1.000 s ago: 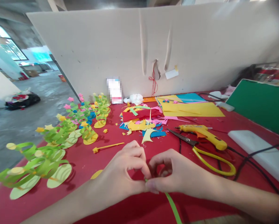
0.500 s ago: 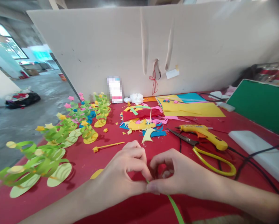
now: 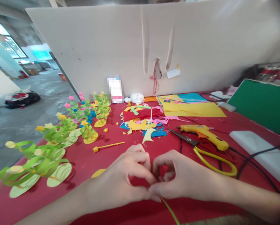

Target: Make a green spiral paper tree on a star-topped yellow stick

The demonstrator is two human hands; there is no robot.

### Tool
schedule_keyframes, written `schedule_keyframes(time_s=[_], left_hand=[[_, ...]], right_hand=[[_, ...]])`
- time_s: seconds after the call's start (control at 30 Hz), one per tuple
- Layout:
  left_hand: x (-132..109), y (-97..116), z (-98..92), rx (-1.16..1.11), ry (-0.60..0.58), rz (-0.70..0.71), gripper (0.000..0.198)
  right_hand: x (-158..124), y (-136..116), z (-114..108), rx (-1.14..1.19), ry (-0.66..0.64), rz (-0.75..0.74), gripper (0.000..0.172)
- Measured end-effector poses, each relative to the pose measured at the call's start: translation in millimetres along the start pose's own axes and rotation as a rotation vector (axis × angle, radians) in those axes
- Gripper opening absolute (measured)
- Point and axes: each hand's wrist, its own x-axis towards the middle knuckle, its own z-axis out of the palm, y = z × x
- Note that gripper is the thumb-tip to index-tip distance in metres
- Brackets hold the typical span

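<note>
Near the table's front edge, my left hand [image 3: 130, 175] and my right hand [image 3: 177, 178] meet, fingertips pinched together. Between them is a green paper strip [image 3: 169, 210], its free end trailing down toward the bottom of the view. The part of the strip inside the fingers is hidden. Partly covered by my left wrist lies a yellow paper disc [image 3: 98, 173]. Just beyond my left hand rests a yellow strip with a folded paper star [image 3: 109, 147] at its end.
Left stand several green paper spirals [image 3: 42, 162] on pale discs. Colourful paper scraps [image 3: 142, 120] are heaped centrally. Scissors [image 3: 214, 161] and a yellow glue gun [image 3: 204, 135] lie right, near a white block [image 3: 259, 156] and black cable. A phone [image 3: 115, 90] leans against the white board [image 3: 95, 47].
Both hands have shifted slightly right and stay pinched together. The strip's trailing end has turned and now looks narrower, nearly edge-on.
</note>
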Motion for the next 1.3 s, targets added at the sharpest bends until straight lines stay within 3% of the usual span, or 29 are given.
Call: schedule_keyframes(time_s=[0.1, 0.4, 0.77, 0.93, 1.17, 1.3], left_hand=[[1, 1, -2.5, 0.008, -0.099, 0.065, 0.008], [-1, -4, 7.2, 0.060, 0.238, 0.077, 0.017], [-3, 1, 10.8, 0.112, 0.364, 0.104, 0.016], [-2, 2, 8.0, 0.095, 0.275, 0.080, 0.005], [-2, 5, -3.5, 0.016, -0.017, 0.052, 0.010], [-3, 2, -4.0, -0.011, -0.031, 0.046, 0.013]], right_hand=[[-1, -1, -2, 0.025, -0.072, 0.010, 0.016], [1, -4, -1, -0.010, 0.008, 0.051, 0.015], [0, -1, -2, 0.052, -0.008, 0.038, 0.013], [-1, -2, -4, 0.054, -0.009, 0.039, 0.011], [-1, -3, -4, 0.054, -0.032, 0.063, 0.017], [2, -2, -3, 0.076, -0.016, 0.048, 0.016]])
